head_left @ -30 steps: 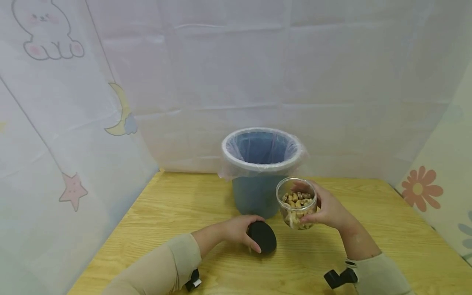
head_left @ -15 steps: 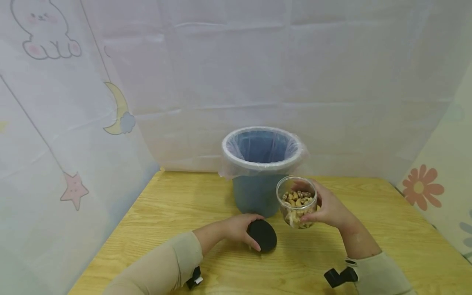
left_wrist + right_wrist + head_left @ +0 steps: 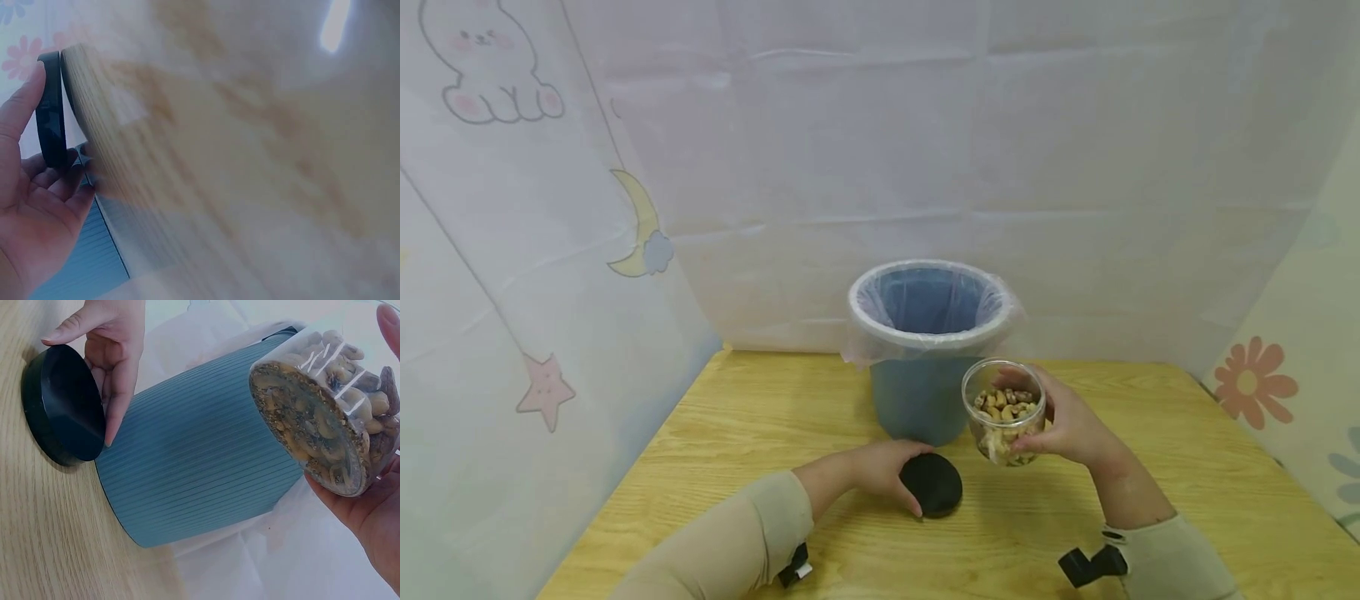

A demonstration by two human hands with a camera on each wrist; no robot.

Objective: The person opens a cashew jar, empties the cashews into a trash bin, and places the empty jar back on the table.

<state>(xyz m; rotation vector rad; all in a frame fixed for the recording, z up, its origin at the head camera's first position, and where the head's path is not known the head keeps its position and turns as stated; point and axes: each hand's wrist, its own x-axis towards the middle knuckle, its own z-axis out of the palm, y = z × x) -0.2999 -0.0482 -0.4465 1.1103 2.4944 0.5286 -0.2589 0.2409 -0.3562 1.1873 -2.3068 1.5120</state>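
Observation:
My left hand (image 3: pixel 887 473) holds a round black lid (image 3: pixel 932 485) by its rim, thumb on one side and fingers on the other. In the left wrist view the lid (image 3: pixel 53 112) appears edge-on, very close to the tabletop; whether it touches is hard to tell. My right hand (image 3: pixel 1067 421) grips a clear round jar (image 3: pixel 1002 429), open at the top and tilted slightly. Cashews and other nuts (image 3: pixel 350 394) fill part of it, with small crumbs at the bottom. The jar is held above the table, in front of the bin's right side.
A blue ribbed bin (image 3: pixel 917 400) with a white rim and a clear bag liner stands behind both hands. The wooden table (image 3: pixel 760 400) meets a pale sheet wall (image 3: pixel 850 167) at the back. Black wrist mounts (image 3: pixel 1093 567) sit on the sleeves.
The lid has gone from tilted to flatter, lower against the table, in the left hand. The right hand and jar have hardly moved.

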